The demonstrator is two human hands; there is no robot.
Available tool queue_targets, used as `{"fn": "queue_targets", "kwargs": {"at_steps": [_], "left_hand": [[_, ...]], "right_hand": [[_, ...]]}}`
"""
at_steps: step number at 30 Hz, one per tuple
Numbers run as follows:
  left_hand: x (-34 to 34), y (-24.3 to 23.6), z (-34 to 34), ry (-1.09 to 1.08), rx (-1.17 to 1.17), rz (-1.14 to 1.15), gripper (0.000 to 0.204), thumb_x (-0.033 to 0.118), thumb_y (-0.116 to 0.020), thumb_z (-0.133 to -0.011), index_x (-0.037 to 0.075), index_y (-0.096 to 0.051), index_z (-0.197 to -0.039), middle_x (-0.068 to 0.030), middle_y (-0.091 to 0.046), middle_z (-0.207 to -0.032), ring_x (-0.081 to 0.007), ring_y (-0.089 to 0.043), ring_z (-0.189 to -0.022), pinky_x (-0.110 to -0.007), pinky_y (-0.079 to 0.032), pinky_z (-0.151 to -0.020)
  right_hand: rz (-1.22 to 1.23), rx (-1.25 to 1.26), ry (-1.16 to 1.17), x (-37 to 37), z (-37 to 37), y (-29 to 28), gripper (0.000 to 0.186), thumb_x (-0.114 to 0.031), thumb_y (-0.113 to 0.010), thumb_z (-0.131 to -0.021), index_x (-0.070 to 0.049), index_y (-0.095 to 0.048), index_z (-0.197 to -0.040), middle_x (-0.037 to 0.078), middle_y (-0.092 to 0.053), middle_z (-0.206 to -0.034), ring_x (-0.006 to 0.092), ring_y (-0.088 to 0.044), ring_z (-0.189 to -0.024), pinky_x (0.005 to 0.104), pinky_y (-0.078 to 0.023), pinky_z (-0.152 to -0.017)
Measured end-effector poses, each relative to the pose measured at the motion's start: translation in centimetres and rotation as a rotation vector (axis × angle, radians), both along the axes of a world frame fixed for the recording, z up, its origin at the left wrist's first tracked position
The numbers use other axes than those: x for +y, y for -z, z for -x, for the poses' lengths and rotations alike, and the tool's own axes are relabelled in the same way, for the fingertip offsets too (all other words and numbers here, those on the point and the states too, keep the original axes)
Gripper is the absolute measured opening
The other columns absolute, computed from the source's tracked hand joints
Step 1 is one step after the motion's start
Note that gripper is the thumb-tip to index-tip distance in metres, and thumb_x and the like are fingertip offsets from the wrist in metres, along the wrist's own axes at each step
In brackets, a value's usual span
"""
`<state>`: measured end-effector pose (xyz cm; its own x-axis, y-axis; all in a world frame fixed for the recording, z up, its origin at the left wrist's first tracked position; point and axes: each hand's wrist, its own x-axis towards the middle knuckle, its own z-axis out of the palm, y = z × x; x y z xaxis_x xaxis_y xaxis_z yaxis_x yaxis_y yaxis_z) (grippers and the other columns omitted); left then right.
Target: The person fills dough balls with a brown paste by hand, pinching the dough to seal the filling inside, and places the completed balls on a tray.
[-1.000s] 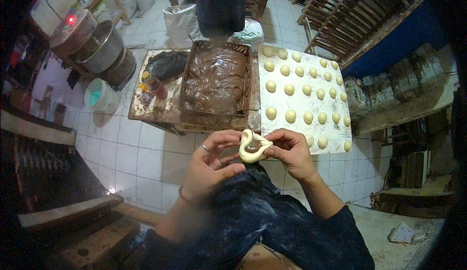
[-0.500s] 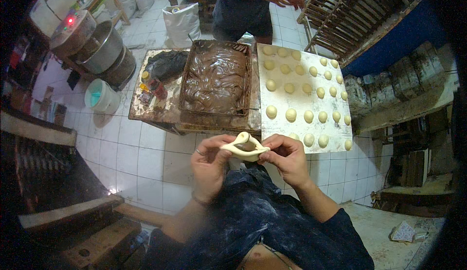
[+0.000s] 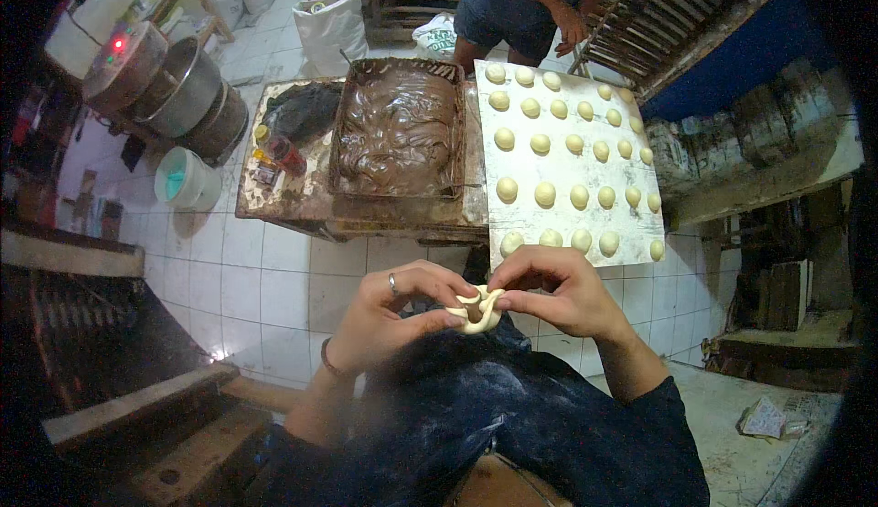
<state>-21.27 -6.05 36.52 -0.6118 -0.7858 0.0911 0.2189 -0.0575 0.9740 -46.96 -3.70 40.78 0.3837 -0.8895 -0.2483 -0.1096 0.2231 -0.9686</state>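
A piece of pale dough (image 3: pixel 478 326) is held in front of my body, folded up at its edges with a brown patch visible in the hollow. My left hand (image 3: pixel 395 310) pinches its left edge between thumb and fingers. On the opposite edge, my right hand (image 3: pixel 560 295) does the same. Beyond my hands stands a dark tray (image 3: pixel 395 199) full of glossy brown paste (image 3: pixel 398 132). To the right of it lies a white, floury board (image 3: pixel 524 165) with rows of round dough balls (image 3: pixel 579 196).
A dark plastic bag (image 3: pixel 300 112) and small bottles (image 3: pixel 285 156) sit on the table's left end. A mixer (image 3: pixel 187 86) and white bucket (image 3: pixel 187 182) stand at left. Another person (image 3: pixel 512 4) is beyond the board, near a slatted rack (image 3: pixel 681 27).
My hands have moved closer together, and the dough has gone from a wide-open loop to a smaller, gathered shape. The other person has shifted right, one hand lowered.
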Motion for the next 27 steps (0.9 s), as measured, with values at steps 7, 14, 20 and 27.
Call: {"fn": "queue_targets", "kwargs": {"at_steps": [7, 14, 20, 27], "left_hand": [[0.4, -1.1, 0.6, -0.022, -0.028, 0.049, 0.018, 0.001, -0.080, -0.080, 0.001, -0.071, -0.096, -0.0109, -0.062, -0.120, -0.0198, -0.063, -0.111, -0.033, -0.052, -0.094], [0.2, -1.0, 1.1, -0.075, -0.055, -0.332, 0.031, 0.004, -0.081, -0.081, -0.001, -0.067, -0.108, -0.0101, -0.064, -0.114, -0.0207, -0.063, -0.108, -0.035, -0.050, -0.099], [1.5, 1.5, 2.9, -0.404, 0.209, -0.224, 0.029, 0.001, -0.077, -0.084, 0.003, -0.061, -0.108, -0.0066, -0.060, -0.115, -0.0177, -0.060, -0.110, -0.034, -0.050, -0.097], [1.9, 1.4, 3.8, -0.398, 0.413, -0.281, 0.046, -0.009, -0.076, -0.081, 0.002, -0.059, -0.122, -0.0091, -0.053, -0.127, -0.0208, -0.056, -0.121, -0.035, -0.051, -0.102]], "right_hand": [[0.270, 0.071, -0.119, -0.2, -0.2, 0.8, 0.019, -0.009, -0.077, -0.085, -0.003, -0.074, -0.103, 0.008, -0.071, -0.096, 0.0163, -0.066, -0.087, 0.0299, -0.051, -0.078], [0.167, 0.055, 0.045, -0.1, -1.2, -0.1, 0.015, -0.009, -0.077, -0.087, -0.001, -0.074, -0.099, 0.007, -0.071, -0.095, 0.0140, -0.065, -0.089, 0.0270, -0.051, -0.076], [0.417, -0.048, 0.250, 0.8, -2.8, 2.0, 0.041, -0.005, -0.085, -0.077, -0.005, -0.064, -0.111, 0.009, -0.060, -0.117, 0.0182, -0.062, -0.107, 0.0291, -0.053, -0.087], [0.396, -0.203, 0.313, 1.5, -2.3, 4.2, 0.032, 0.003, -0.074, -0.085, -0.002, -0.062, -0.114, 0.012, -0.060, -0.120, 0.0178, -0.061, -0.108, 0.0311, -0.051, -0.094]]}}
